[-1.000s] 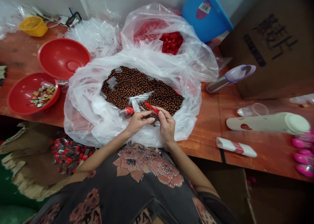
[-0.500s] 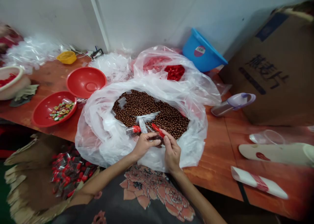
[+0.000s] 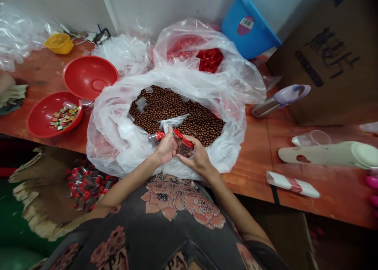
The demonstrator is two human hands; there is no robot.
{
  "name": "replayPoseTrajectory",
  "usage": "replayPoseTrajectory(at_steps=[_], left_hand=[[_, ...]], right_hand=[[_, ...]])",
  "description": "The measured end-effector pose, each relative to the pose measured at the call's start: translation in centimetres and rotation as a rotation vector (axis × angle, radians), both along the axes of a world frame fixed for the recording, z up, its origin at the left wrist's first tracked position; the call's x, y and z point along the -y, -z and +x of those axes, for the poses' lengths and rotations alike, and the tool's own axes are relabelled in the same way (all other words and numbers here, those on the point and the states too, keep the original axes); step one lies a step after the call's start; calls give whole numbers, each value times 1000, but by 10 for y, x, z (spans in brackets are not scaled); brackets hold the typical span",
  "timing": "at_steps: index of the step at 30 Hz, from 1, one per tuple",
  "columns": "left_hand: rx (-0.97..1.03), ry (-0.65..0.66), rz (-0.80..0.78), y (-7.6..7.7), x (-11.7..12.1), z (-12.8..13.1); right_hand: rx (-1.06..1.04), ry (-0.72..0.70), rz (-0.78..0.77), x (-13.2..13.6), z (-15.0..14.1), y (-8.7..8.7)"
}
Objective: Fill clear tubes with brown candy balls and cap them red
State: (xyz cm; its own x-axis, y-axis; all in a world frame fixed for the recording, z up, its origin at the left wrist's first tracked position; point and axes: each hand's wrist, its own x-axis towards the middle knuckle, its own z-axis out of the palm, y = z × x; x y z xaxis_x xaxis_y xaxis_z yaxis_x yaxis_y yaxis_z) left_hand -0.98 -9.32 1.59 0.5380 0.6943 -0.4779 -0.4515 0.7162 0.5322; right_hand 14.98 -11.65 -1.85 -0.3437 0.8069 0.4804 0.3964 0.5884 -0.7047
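Note:
A small clear plastic jar with a raised red lid (image 3: 185, 147) is between my hands, over the near edge of a big bag of brown chocolate balls (image 3: 159, 106). My right hand (image 3: 198, 155) grips it from the right, with the fingers over the top and the thumb below. On its left side, my left hand (image 3: 167, 148) has the fingers curled in against the jar and the thumb pointing up. Just left of that thumb lies another red-capped jar (image 3: 154, 137). Beyond it, a whitish plastic piece (image 3: 174, 121) rests on the balls.
Behind are a bag of red caps (image 3: 210, 60), a blue tub (image 3: 251, 25) and a carton (image 3: 321, 65). To the left stand two red bowls (image 3: 90, 75), one with wrapped sweets. Several filled jars (image 3: 88, 187) lie in a box below. A flask (image 3: 315, 153) lies at right.
The view has tilted down and shifted. My right hand has turned from pinching near the red lid to gripping round the jar. My left hand has rolled palm-up, thumb raised.

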Motion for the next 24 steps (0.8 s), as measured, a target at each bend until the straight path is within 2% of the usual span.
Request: replayPoseTrajectory(at_steps=[5,12,18,24], left_hand=[[-15,107,34,2,0,0],[-51,118,0,3,1,-4],[-116,58,-15,7,3,-3],[-197,-79,-63,12,8,8]], right_hand=[[107,-12,104,1,1,2],[122,25,72,2,7,2],[216,3,70,1,6,-4],[273,21,87,1,4,-5]])
